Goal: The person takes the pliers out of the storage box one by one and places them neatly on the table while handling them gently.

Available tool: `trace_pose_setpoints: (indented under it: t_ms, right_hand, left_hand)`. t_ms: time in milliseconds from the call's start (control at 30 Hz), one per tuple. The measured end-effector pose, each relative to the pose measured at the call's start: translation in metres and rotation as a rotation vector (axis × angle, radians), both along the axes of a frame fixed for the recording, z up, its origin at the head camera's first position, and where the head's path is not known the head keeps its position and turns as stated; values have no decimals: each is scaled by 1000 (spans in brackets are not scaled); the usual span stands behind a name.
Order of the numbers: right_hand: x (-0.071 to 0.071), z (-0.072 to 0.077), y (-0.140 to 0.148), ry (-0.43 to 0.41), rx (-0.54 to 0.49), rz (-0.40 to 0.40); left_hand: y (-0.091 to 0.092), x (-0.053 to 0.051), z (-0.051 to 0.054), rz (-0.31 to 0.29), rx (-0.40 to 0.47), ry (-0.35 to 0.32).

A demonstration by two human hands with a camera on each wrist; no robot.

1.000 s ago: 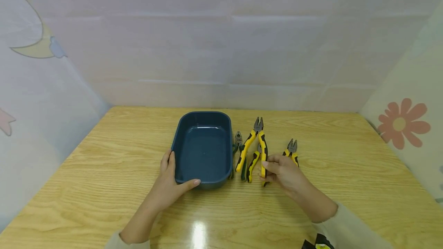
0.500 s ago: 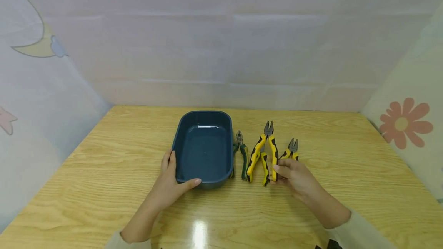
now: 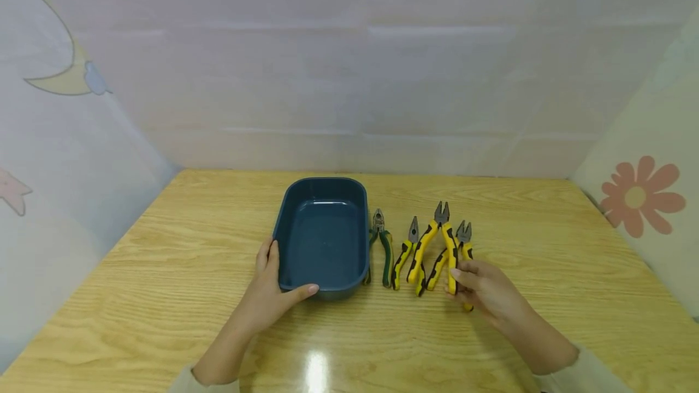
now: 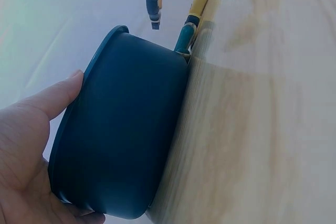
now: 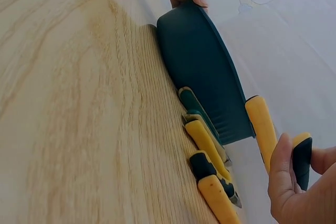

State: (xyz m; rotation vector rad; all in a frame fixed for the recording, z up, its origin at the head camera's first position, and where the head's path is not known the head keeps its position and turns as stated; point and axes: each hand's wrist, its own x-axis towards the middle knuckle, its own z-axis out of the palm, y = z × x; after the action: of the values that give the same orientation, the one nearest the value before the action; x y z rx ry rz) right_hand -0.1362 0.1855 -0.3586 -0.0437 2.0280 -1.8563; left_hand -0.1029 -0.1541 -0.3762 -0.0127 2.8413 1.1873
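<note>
My left hand [image 3: 267, 296] grips the near left corner of a dark blue rectangular tub [image 3: 322, 241], thumb on the front rim and fingers along the left side. Nothing lies inside the tub. My right hand [image 3: 488, 290] holds combination pliers [image 3: 423, 249] with yellow and black handles by their right handle. In the right wrist view these pliers [image 5: 261, 124] are raised off the table, handles spread. Below and around them lie green-handled pliers [image 3: 387, 256] against the tub's right side, yellow-black long-nose pliers [image 3: 402, 261], and more yellow-black pliers [image 3: 464, 233], partly hidden by my right hand.
A wooden table [image 3: 180, 284] carries everything. A pale cloth wall [image 3: 360, 90] rises behind it, with side walls left and right. The right one bears a red flower print [image 3: 636, 198].
My right hand has carried the held pliers rightward and slightly nearer, from over the long-nose pliers to just in front of the rightmost pair. My left hand and the tub stay put.
</note>
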Motion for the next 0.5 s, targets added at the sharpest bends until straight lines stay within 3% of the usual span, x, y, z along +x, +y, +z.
trace_pose_setpoints:
  t_ms: [500]
  right_hand:
    - [3,-15,34,-33,-113,45]
  left_hand:
    - [-2,0,-3,-5,22,16]
